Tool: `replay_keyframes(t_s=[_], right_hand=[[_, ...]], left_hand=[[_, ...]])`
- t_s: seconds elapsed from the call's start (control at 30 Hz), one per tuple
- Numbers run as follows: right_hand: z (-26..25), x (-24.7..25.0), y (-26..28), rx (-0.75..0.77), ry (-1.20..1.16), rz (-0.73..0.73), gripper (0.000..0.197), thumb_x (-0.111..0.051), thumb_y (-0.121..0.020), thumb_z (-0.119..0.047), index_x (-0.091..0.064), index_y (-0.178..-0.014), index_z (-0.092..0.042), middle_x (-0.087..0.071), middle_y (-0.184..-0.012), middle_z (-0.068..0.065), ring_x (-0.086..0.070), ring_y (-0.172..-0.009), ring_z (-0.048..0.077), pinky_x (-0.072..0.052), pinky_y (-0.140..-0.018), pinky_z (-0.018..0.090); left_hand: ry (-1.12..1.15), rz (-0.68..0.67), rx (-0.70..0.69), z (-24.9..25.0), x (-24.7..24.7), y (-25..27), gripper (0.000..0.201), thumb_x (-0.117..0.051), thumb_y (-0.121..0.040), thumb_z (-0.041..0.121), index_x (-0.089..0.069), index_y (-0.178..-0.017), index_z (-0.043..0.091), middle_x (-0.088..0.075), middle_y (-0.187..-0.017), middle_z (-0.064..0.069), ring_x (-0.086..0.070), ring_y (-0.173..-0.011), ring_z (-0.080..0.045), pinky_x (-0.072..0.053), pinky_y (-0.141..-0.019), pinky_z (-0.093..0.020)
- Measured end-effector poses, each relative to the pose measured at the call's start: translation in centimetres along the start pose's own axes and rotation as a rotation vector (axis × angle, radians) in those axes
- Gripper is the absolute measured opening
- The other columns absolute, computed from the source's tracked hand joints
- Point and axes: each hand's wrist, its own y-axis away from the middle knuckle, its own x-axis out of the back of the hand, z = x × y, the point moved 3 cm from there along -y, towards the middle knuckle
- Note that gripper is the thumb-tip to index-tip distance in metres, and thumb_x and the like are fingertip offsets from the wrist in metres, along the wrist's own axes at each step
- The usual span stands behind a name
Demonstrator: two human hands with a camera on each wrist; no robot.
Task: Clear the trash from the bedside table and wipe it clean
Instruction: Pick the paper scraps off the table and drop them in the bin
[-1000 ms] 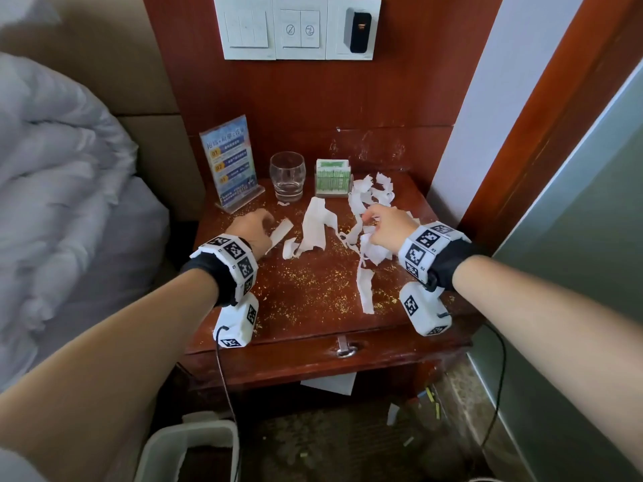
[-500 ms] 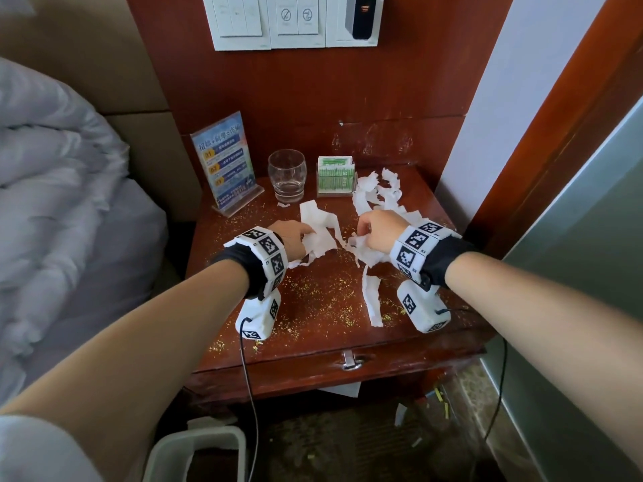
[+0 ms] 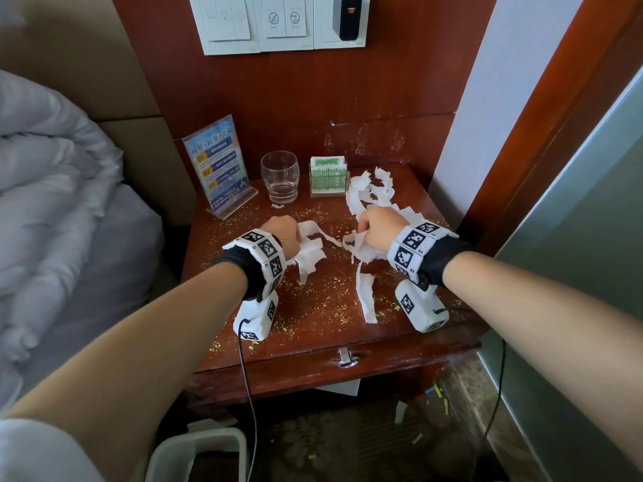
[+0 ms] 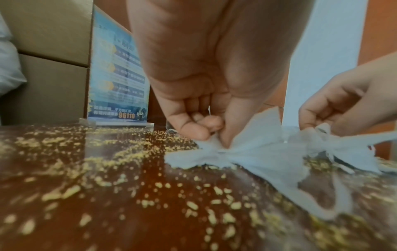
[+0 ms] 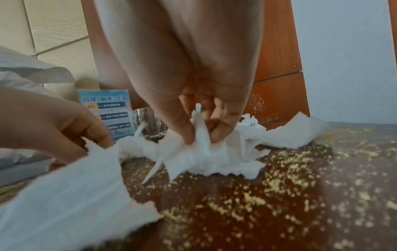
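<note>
My left hand and right hand each clutch torn white tissue strips; the rest trail toward twelve o'clock, nearer my right.

Hotel guest room, bedside corner. White duvet on a bed at left, padded beige headboard behind it. Small dark wood nightstand with a drawer against a matching wood wall panel. White switch plate above it, with do-not-disturb style icons and a black card slot. On the nightstand: acrylic notice stand printed in Chinese with numbered points, drinking glass, small holder of green-and-white packets. White bin on the floor below.
</note>
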Motion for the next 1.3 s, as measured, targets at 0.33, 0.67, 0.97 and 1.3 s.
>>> replay_keyframes(t_s=[0.33, 0.67, 0.97, 1.3], right_hand=[[0.1, 2.5, 3.0, -0.015, -0.118, 0.154, 0.033, -0.044, -0.091, 0.001, -0.065, -0.115, -0.009, -0.059, -0.125, 0.010, -0.054, -0.115, 0.026, -0.045, -0.095, 0.031], [1.9, 4.9, 11.4, -0.033, -0.184, 0.294, 0.029, -0.045, -0.088, 0.000, -0.065, -0.106, -0.012, -0.060, -0.120, 0.009, -0.057, -0.107, 0.027, -0.048, -0.090, 0.032], [7.4, 5.4, 24.4, -0.084, -0.294, 0.485, 0.023, -0.048, -0.087, -0.002, -0.067, -0.094, -0.011, -0.065, -0.106, 0.010, -0.059, -0.099, 0.028, -0.046, -0.081, 0.027], [15.2, 1.4, 36.6, -0.277, -0.241, 0.366, 0.025, -0.050, -0.084, 0.002, -0.068, -0.099, -0.006, -0.066, -0.105, 0.006, -0.053, -0.086, 0.020, -0.037, -0.070, 0.022]], left_hand=[[0.023, 0.137, 0.031, 0.6, 2.2, 2.9, 0.030, -0.045, -0.093, 0.009, -0.059, -0.119, 0.008, -0.059, -0.121, -0.013, -0.057, -0.106, -0.028, -0.046, -0.078, -0.030], [0.108, 0.249, -0.064, 4.3, 2.7, 9.4, 0.022, -0.049, -0.091, 0.008, -0.059, -0.110, 0.012, -0.058, -0.116, -0.010, -0.054, -0.096, -0.023, -0.040, -0.073, -0.026], [0.104, 0.289, -0.241, 12.0, -1.2, 17.7, 0.012, -0.050, -0.089, 0.011, -0.058, -0.097, 0.016, -0.062, -0.110, -0.008, -0.056, -0.091, -0.025, -0.042, -0.071, -0.028], [0.101, 0.180, -0.475, 22.1, -8.8, 25.5, 0.018, -0.054, -0.088, 0.010, -0.066, -0.102, 0.010, -0.064, -0.109, -0.010, -0.059, -0.103, -0.026, -0.047, -0.086, -0.030]])
